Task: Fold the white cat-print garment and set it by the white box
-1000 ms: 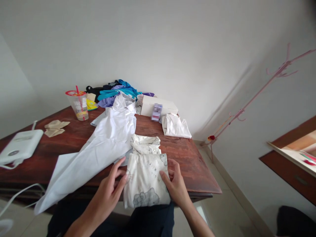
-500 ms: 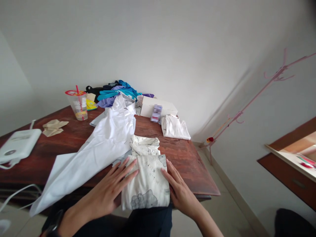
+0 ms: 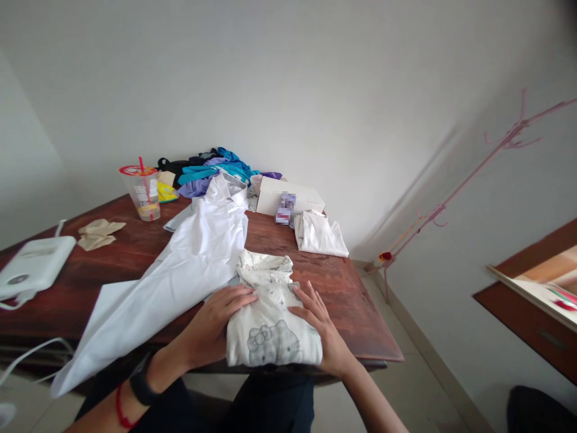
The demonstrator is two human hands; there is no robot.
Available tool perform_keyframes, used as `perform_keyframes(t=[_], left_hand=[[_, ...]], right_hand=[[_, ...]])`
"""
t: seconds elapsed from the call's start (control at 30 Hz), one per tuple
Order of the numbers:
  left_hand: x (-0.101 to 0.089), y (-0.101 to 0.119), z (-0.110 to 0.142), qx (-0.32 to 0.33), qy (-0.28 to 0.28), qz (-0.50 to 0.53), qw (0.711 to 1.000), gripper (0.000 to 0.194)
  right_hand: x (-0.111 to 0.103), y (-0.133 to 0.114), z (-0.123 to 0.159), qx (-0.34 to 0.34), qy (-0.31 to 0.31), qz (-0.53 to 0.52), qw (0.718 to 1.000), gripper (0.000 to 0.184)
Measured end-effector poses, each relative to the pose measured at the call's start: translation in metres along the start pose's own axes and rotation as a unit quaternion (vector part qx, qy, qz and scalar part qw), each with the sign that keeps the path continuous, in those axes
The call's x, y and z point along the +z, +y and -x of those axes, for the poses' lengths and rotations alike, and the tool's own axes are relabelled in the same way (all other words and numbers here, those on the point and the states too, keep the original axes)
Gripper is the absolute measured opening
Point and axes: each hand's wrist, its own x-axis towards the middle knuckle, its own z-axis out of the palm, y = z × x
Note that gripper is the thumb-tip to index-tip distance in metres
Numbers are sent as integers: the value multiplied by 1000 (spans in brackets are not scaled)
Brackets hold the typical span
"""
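A folded white garment (image 3: 274,343) with grey cartoon-cat prints lies at the table's front edge, its near end bulging toward me. My left hand (image 3: 220,316) holds its left side, fingers curved over the top and thumb out of sight. On the opposite side, my right hand (image 3: 325,331) grips the edge with its fingers spread on the cloth. A looser part of the same fabric (image 3: 265,266) lies just beyond. To the left, a long white collared shirt (image 3: 193,252) stretches over the table and hangs off the front edge.
On the wooden table (image 3: 356,319) stand a plastic cup (image 3: 146,195) with a red straw, a white box (image 3: 293,195) and a white device (image 3: 38,264). A folded white cloth (image 3: 320,234) and a clothes heap (image 3: 220,168) lie farther back. A pink coat rack (image 3: 442,204) leans right.
The garment's near end has lifted and rounded, and its large cat print has moved up and right. My left hand has shifted forward, its fingers now more curled; my right hand has moved slightly right.
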Motion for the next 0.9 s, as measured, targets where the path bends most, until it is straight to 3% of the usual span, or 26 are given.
perform_keyframes(t=[0.1, 0.17, 0.27, 0.37, 0.57, 0.8, 0.9], left_hand=[[0, 12, -3, -75, 20, 97, 992, 43], [-2, 24, -8, -152, 21, 160, 975, 39], [-5, 38, -21, -253, 35, 211, 944, 47], [-3, 38, -35, -297, 59, 212, 929, 53], [9, 18, -53, -378, 65, 109, 917, 72], [10, 19, -64, -366, 15, 6, 930, 102], [13, 19, -66, -357, 2, -46, 933, 92]], right_hand=[[-3, -7, -6, 10, 34, -88, 995, 51], [1, -13, -13, 55, 93, -151, 983, 40], [10, -15, -30, 155, 199, -224, 941, 35], [17, -9, -53, 232, 257, -256, 902, 41], [27, 19, -84, 312, 262, -280, 869, 49], [33, 34, -86, 306, 250, -233, 889, 50], [31, 32, -88, 306, 245, -190, 900, 47]])
